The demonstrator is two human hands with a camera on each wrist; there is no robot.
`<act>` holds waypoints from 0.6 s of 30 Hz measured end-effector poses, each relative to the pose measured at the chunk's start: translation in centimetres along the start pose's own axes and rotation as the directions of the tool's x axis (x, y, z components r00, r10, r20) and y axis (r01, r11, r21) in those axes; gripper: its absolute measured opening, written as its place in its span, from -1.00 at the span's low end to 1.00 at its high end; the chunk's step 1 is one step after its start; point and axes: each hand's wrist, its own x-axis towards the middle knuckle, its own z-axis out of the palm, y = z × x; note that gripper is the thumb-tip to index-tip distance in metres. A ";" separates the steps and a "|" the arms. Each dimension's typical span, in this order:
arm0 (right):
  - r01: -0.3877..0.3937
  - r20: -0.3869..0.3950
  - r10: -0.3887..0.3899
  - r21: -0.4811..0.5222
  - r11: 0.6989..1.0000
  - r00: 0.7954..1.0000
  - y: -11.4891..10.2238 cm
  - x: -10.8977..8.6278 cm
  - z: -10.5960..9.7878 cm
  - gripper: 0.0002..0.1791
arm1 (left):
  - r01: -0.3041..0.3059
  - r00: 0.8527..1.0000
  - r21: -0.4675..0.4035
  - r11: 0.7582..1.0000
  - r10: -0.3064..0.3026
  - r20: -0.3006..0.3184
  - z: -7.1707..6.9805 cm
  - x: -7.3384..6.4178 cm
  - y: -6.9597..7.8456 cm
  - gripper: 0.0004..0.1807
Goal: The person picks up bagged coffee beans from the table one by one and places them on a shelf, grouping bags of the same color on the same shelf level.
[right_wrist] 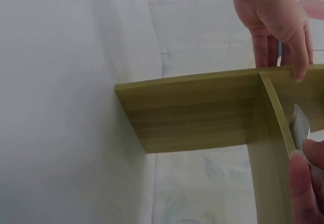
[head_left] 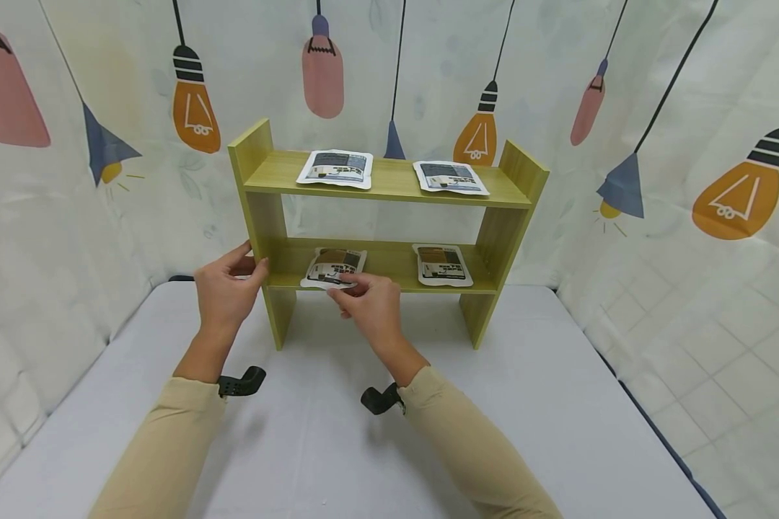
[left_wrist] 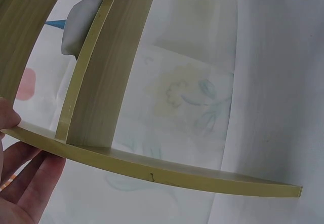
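Note:
A small greenish wooden shelf (head_left: 389, 189) with two tiers stands on the table. My left hand (head_left: 229, 288) grips its left side panel (left_wrist: 152, 176), the thumb on the front edge and the fingers on the outer face. On the lower tier, at the left, lies a flat pouch (head_left: 333, 265) with a brown and dark label. My right hand (head_left: 371, 299) pinches this pouch's front edge; in the right wrist view the thumb and a finger sit at the board's front edge beside the pouch (right_wrist: 299, 123).
Another brown-labelled pouch (head_left: 443, 265) lies at the right of the lower tier. Two blue-labelled pouches, one left (head_left: 336, 169) and one right (head_left: 451, 178), lie on the upper tier. The white table (head_left: 324, 447) meets hanging cloth printed with lamps behind and at the sides.

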 end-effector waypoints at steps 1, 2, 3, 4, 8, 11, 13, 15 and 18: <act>-0.003 0.002 0.003 0.001 1.000 1.000 0.0 0.1 0.0 -0.68 | -0.002 1.000 -0.001 1.000 0.002 -0.002 0.0 0.0 0.0 -0.55; -0.003 0.003 0.003 -0.003 1.000 1.000 0.0 0.1 0.0 -0.68 | -0.005 1.000 -0.006 1.000 0.005 -0.002 0.0 0.0 0.0 -0.55; -0.006 0.004 0.006 -0.002 1.000 1.000 0.0 0.2 0.1 -0.68 | -0.006 1.000 -0.008 1.000 0.006 -0.003 0.0 0.0 0.0 -0.55; -0.009 0.004 0.009 -0.001 1.000 1.000 -0.1 0.2 0.1 -0.69 | -0.007 1.000 -0.011 1.000 0.007 -0.005 0.0 0.1 -0.1 -0.55; -0.008 0.004 0.008 -0.017 1.000 1.000 -0.2 0.4 0.1 -0.70 | -0.010 1.000 -0.018 1.000 0.010 -0.002 0.0 0.1 -0.1 -0.55; -0.005 0.006 0.005 -0.039 0.999 1.000 -0.3 0.5 0.1 -0.71 | -0.008 1.000 -0.014 1.000 0.008 0.003 0.0 0.1 -0.1 -0.55; -0.005 0.006 0.006 -0.055 0.998 1.000 -0.3 0.6 0.2 -0.72 | -0.004 1.000 -0.014 1.000 0.004 0.006 0.1 0.1 -0.1 -0.54; -0.007 0.005 0.007 -0.067 0.998 1.000 -0.3 0.7 0.2 -0.72 | 0.000 1.000 -0.014 1.000 0.000 0.008 0.1 0.1 -0.1 -0.54; -0.011 0.002 0.011 -0.087 0.996 1.000 -0.3 0.8 0.2 -0.73 | 0.007 1.000 -0.014 1.000 -0.007 0.008 0.0 0.0 0.0 -0.54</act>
